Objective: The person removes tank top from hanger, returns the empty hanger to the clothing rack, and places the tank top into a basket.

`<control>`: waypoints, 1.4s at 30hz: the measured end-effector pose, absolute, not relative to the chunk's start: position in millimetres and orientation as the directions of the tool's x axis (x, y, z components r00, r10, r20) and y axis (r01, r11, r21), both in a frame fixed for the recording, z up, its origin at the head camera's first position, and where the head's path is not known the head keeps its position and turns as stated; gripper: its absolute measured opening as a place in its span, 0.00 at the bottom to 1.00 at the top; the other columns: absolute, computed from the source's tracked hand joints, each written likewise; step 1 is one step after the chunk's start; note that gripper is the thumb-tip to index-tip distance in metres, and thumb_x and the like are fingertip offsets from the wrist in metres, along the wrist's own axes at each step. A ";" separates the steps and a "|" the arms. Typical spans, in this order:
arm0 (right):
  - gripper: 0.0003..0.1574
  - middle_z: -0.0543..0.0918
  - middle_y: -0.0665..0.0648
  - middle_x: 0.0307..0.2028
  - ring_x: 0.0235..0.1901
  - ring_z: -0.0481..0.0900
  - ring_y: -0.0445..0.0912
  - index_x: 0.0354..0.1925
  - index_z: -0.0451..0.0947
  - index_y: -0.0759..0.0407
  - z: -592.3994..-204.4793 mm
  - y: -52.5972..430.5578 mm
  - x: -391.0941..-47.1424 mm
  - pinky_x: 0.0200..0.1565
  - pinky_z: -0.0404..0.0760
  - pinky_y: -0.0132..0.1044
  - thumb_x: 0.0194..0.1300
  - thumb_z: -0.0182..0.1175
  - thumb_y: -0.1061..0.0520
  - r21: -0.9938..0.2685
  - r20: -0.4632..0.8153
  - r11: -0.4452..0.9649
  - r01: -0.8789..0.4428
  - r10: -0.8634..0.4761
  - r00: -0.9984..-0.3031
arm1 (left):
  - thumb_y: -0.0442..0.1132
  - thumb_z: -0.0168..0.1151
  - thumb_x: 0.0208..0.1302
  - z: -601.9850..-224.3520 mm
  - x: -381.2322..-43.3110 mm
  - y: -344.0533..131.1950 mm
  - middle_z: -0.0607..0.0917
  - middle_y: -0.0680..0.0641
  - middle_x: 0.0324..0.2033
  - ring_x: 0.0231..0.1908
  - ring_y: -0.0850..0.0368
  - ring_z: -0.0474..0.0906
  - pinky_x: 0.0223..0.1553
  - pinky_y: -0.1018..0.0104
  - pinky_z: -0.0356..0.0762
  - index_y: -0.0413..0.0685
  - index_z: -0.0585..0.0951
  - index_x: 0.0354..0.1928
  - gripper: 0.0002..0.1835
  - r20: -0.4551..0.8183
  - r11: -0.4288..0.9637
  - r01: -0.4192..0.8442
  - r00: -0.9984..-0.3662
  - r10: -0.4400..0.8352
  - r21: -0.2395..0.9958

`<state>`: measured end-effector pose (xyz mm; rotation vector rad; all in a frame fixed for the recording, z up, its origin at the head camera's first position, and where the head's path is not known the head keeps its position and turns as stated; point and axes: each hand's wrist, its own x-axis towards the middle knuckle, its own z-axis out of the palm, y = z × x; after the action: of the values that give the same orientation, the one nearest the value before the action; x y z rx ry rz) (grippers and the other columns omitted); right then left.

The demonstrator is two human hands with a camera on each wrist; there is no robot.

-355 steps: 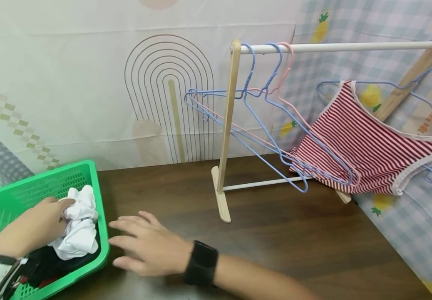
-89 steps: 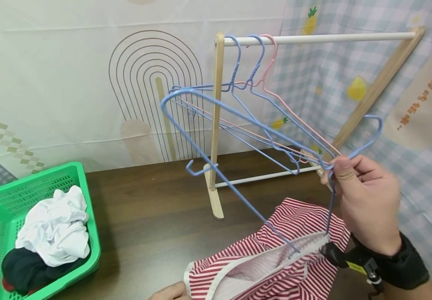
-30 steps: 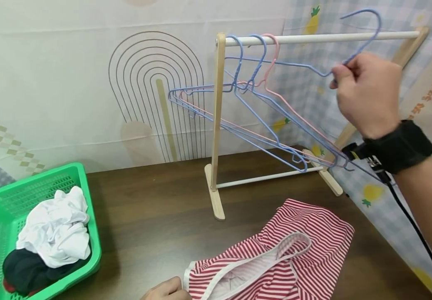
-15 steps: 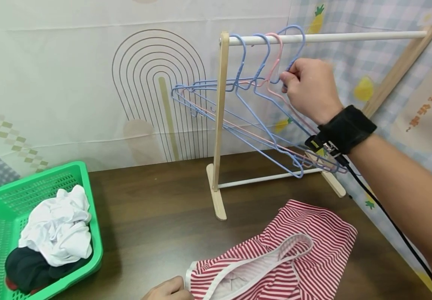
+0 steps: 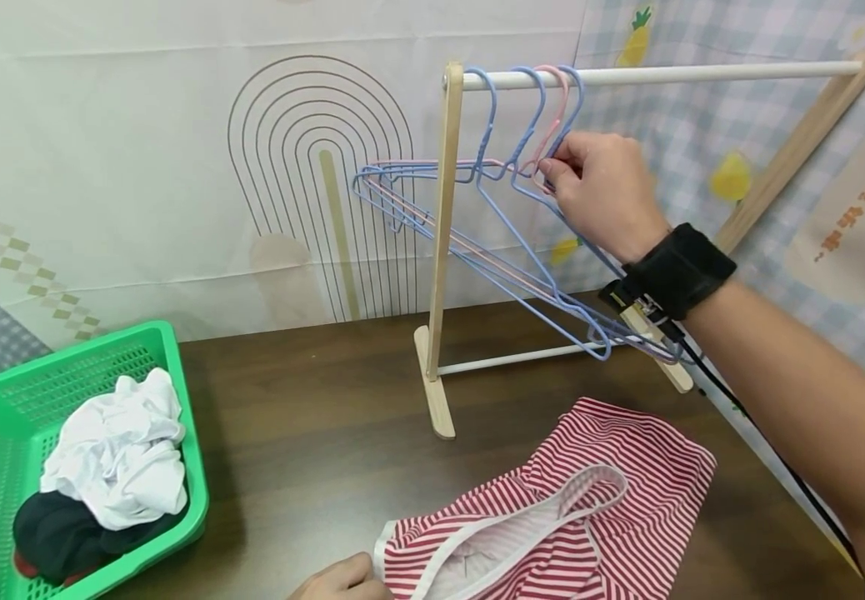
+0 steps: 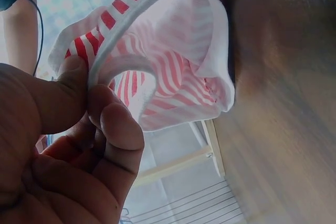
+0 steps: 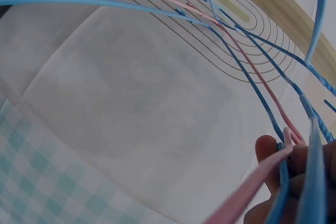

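In the head view, my right hand (image 5: 605,192) pinches the neck of a blue hanger (image 5: 577,92) whose hook sits over the rack's white rail, right beside a pink hanger (image 5: 558,121). Close up in the right wrist view, fingertips (image 7: 266,148) are at the necks of the blue and pink hangers; whether the pink one is gripped too, I cannot tell. My left hand (image 5: 346,577), at the bottom edge, pinches the white-trimmed border of a red-and-white striped sleeveless top (image 5: 650,475) lying on the table. Thumb and forefinger hold that trim in the left wrist view.
Two more blue hangers (image 5: 490,117) hang at the left end of the rail (image 5: 702,75). The wooden rack post (image 5: 443,225) stands behind the top. At left on the brown table (image 5: 290,433), a green basket (image 5: 185,408) holds a white garment (image 5: 121,450) and dark clothing (image 5: 57,537).
Earlier the top hung on the blue hanger; now it lies on the table. My right hand drew the hanger out, lifted it to the rail and slid it left against the pink one.
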<state>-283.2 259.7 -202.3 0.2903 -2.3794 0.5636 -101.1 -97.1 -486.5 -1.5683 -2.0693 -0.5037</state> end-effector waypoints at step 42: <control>0.82 0.60 0.75 0.76 0.70 0.67 0.75 0.80 0.58 0.50 -454.6 316.1 -99.3 0.46 0.83 0.60 0.32 0.83 0.29 -0.341 -0.115 0.914 -0.221 -0.274 -0.955 | 0.40 0.73 0.55 -483.1 -104.6 -22.1 0.76 0.34 0.63 0.64 0.34 0.75 0.49 0.40 0.84 0.62 0.79 0.32 0.10 0.295 0.609 0.764 -0.644 0.705 0.214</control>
<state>-99.3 316.1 -454.6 0.4199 -3.2303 0.5449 -104.6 -22.1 -483.1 -1.2237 -2.6518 -0.4803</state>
